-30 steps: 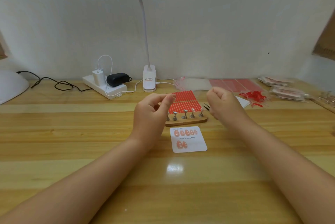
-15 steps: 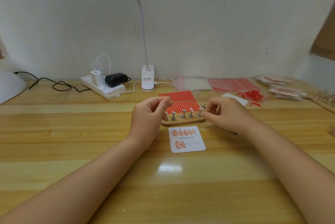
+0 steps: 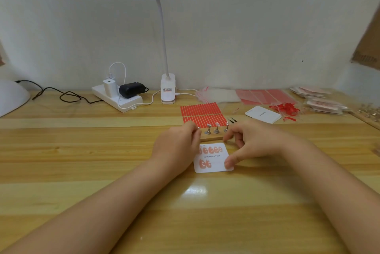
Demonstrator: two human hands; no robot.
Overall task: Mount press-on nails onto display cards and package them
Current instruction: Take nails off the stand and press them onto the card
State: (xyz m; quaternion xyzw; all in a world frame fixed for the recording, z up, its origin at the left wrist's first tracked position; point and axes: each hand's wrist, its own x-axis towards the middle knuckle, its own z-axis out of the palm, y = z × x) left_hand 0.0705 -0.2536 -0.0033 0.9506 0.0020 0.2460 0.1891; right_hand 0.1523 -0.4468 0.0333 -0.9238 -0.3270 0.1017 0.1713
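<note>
Seven nails [image 3: 209, 150] already sat on the card [image 3: 213, 163]: five in the top row, two in the row beneath, so the lower row was, by my reckoning, the one being filled. The card lay flat on the desk [image 3: 82, 171], just in front of the wooden stand [image 3: 211, 137], whose metal pegs carried the nails not yet mounted.

The right hand [image 3: 253, 144] had its fingers loosely spread; its thumb tip pressed on the card's lower right corner while a fingertip touched down near the stand's right end. The left hand [image 3: 181, 144] was curled at the stand's left end, its fingertips drawn together at a peg; whether a nail was actually pinched there I could not tell.

To do this step well, the thumb's pressure should stay on the bare corner so the card cannot skate on the glossy desk. The nail should be lifted straight off its peg by its edges, lined up beside the second nail of the lower row at matching tilt, then pressed down once, firmly, since shifting it afterwards would likely weaken the adhesive. The tweezers [image 3: 232, 119] lay behind the stand, near enough if fingers proved clumsy
</note>
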